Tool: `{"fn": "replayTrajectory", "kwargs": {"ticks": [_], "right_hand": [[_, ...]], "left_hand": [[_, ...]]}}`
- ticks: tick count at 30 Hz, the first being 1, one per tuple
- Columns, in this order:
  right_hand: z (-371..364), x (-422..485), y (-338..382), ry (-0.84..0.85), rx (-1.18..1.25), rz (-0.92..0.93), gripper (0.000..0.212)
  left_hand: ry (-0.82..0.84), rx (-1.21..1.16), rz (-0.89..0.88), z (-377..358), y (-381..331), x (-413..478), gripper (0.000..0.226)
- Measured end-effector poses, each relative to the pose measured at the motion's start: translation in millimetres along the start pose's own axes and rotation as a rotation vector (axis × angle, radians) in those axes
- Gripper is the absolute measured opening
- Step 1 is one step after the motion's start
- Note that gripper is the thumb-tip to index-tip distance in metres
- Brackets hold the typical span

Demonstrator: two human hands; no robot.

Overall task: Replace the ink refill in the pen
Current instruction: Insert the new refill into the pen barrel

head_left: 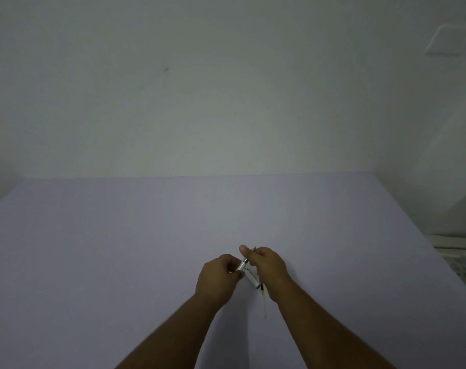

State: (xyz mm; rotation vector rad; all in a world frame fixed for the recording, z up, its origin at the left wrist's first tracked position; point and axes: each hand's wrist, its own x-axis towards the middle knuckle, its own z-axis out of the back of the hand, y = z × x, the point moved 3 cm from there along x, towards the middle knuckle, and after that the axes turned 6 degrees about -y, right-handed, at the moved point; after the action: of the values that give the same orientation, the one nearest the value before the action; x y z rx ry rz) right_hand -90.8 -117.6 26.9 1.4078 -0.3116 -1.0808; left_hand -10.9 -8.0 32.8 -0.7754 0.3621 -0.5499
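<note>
Both hands meet above the pale purple table (120, 249). My left hand (217, 279) pinches a short white pen barrel (241, 266) with a metal end. My right hand (265, 265) grips the thin tip piece (253, 249) that sticks out past the thumb. Below the hands a second white pen part (253, 279) lies on the table between the wrists. A thin clear refill (264, 302) with a dark and yellow upper end lies beside my right wrist, pointing toward me.
A plain white wall (226, 89) rises behind the table's far edge. At the right, past the table's edge, stands a white rack-like object (463, 257).
</note>
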Motion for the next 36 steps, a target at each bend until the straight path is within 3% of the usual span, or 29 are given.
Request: {"fn": "replayTrajectory", "kwargs": {"ticks": [3,8,11,16,19,22,25,28,34,36], "right_hand": [[1.2,-1.7,1.3,0.064,0.124,-0.002,0.006],[3.7,-2.5,1.3,0.016,0.051,-0.049,0.025],[4.0,-2.8,1.6,0.086,0.204,-0.039,0.002],[5.0,-0.6,1.4,0.024,0.071,-0.036,0.02],[5.0,-1.5,3.0,0.096,0.175,-0.026,0.003],[5.8,-1.7,3.3,0.057,0.176,-0.009,0.003],[5.1,-1.9,4.0,0.025,0.108,-0.039,0.017],[3.1,-2.8,5.7,0.11,0.175,-0.018,0.004],[6.4,-1.4,5.1,0.002,-0.023,-0.03,0.035],[5.1,-1.8,4.0,0.046,0.047,-0.057,0.029]], "left_hand": [[-0.013,0.005,0.015,1.4,-0.2,0.5,0.011],[0.002,0.025,-0.006,0.5,-4.6,-3.1,0.013],[-0.011,0.037,0.002,3.8,-5.9,-2.7,0.013],[0.006,0.059,-0.011,6.3,-8.4,-4.6,0.011],[-0.01,0.051,0.008,9.6,-8.1,-3.5,0.013],[-0.007,0.07,0.002,10.0,-10.6,-3.1,0.014],[0.005,0.067,-0.001,7.8,-12.4,-4.4,0.014],[0.001,0.068,0.007,8.1,-13.6,-3.7,0.015],[0.01,0.068,0.003,4.3,-16.4,-6.4,0.013],[0.003,0.063,0.013,5.6,-14.9,-5.2,0.013]]}}
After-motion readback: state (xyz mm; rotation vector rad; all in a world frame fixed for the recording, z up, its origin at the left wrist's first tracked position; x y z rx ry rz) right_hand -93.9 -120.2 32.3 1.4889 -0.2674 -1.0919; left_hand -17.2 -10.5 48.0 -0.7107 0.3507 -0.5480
